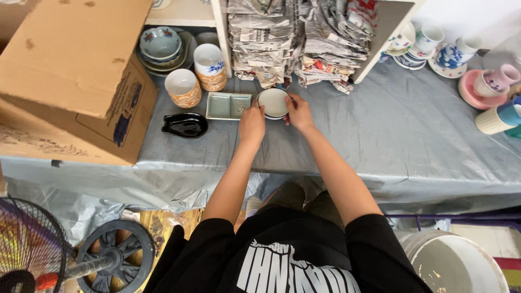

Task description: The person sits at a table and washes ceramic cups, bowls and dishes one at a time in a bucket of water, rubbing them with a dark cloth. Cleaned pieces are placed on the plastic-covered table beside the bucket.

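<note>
Small white dish [273, 102] between left hand [252, 123] and right hand [299, 112], nothing inside.

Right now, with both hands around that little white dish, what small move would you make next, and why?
Probably ease the small white dish down flat and let go. The left hand and right hand grip its opposite edges, and it sits in line with the green divided tray on the grey table cover, so it looks nearly placed.
</note>
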A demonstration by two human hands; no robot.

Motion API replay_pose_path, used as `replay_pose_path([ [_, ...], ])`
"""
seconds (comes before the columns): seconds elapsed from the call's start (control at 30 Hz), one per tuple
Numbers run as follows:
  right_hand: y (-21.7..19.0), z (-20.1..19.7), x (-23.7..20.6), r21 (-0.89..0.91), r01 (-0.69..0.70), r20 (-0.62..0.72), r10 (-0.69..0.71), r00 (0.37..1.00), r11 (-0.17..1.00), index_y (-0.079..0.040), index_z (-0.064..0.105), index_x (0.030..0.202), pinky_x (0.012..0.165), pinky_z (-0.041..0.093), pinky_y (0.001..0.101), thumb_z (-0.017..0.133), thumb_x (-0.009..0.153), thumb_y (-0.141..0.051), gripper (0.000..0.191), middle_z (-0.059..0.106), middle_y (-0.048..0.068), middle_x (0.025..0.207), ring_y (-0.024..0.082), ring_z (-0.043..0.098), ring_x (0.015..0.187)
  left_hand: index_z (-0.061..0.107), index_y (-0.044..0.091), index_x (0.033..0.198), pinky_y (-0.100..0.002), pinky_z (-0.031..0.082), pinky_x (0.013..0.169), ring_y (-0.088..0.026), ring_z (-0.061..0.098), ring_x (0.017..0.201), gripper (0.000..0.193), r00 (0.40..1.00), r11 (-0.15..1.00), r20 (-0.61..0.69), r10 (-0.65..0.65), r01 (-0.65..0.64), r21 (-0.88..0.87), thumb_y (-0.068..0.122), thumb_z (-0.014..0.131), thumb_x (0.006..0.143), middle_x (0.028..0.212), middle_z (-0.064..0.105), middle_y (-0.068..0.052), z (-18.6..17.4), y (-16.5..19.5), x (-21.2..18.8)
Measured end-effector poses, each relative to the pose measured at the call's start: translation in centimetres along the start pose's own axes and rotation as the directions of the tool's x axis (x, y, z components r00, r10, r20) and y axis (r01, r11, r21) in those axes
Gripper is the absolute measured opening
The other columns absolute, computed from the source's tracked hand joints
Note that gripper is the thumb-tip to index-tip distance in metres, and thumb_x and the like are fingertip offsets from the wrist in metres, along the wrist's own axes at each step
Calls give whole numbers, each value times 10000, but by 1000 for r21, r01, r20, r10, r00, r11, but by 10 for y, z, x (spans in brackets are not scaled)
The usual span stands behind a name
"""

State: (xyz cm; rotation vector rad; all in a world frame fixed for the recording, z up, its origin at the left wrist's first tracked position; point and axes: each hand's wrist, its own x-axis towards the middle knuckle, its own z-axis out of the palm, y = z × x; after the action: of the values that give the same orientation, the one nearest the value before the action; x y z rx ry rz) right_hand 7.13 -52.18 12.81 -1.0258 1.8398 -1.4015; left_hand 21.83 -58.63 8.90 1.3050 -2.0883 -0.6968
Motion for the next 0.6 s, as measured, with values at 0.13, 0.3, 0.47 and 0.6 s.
replay_pose_path([
  [0.13,-3,5,-2,-115,-15,-43,10,999,993,-11,627,1311,437,515,350,539,1058,-300,394,701,152,781,191,643,518,622,37,1195,-507,590,733,-390,732,886,320,1000,985,5,-25,23,174,313,615,1033,976,728,-202,-20,15,-6],
  [0.3,9,-9,-8,-500,427,-154,-562,812,753,-83,683,1262,801,581,417,565,1152,-294,265,720,177,1036,301,706,922,602,73,1291,-492,571,586,-362,730,769,414,975,965,-165,148,-106,239,315,641,957,1004,707,-150,-56,53,-29],
  [0.47,26,-69,-27,-259,226,-240,-289,927,939,-76,631,1306,695,539,350,543,1076,-287,324,698,115,867,188,674,771,606,102,1313,-479,576,653,-336,725,819,372,971,960,8,240,-239,145,318,608,1011,1028,706,-114,-46,95,-43],
  [0.6,46,-148,-40,-222,202,-414,-280,866,954,-85,598,1307,662,512,308,562,1085,-226,265,692,73,891,136,620,751,631,110,1255,-463,575,693,-307,728,888,327,919,922,75,387,-386,-34,309,617,995,1063,726,-70,-5,127,-49],
])
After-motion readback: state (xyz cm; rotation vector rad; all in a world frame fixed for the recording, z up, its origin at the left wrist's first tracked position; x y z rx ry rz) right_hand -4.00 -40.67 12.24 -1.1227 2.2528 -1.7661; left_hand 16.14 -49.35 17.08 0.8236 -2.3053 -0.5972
